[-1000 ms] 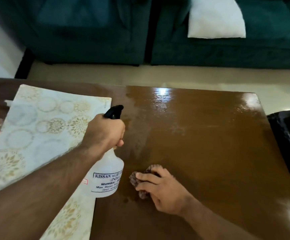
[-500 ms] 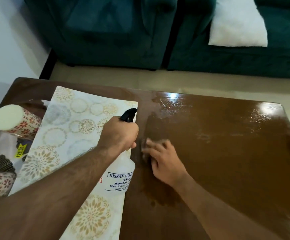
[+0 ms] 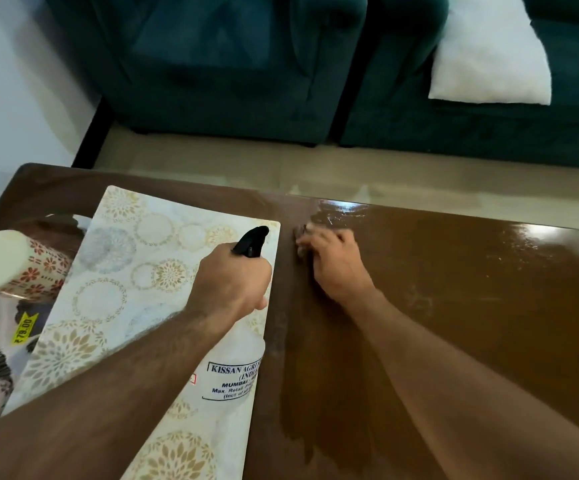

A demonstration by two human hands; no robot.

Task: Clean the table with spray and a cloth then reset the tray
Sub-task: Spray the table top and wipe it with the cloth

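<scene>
Tray [image 3: 114, 271] sits at the table's [image 3: 454, 306] left. Left hand [image 3: 232, 282] grips the spray bottle [image 3: 232, 372] above its edge; right hand [image 3: 333, 265] presses the cloth [image 3: 299, 235] flat, fingers together. Mid-wipe, I'd say; next, cover the dry right side.

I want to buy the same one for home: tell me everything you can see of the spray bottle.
The spray bottle has a translucent whitish plastic body with a black trigger head. A white label in dark print partly reads KISSAN and MUMBAI. It is upright, slightly tilted, over the patterned tray's right edge. The left hand grips its neck; whether its base rests on anything cannot be told.
</scene>
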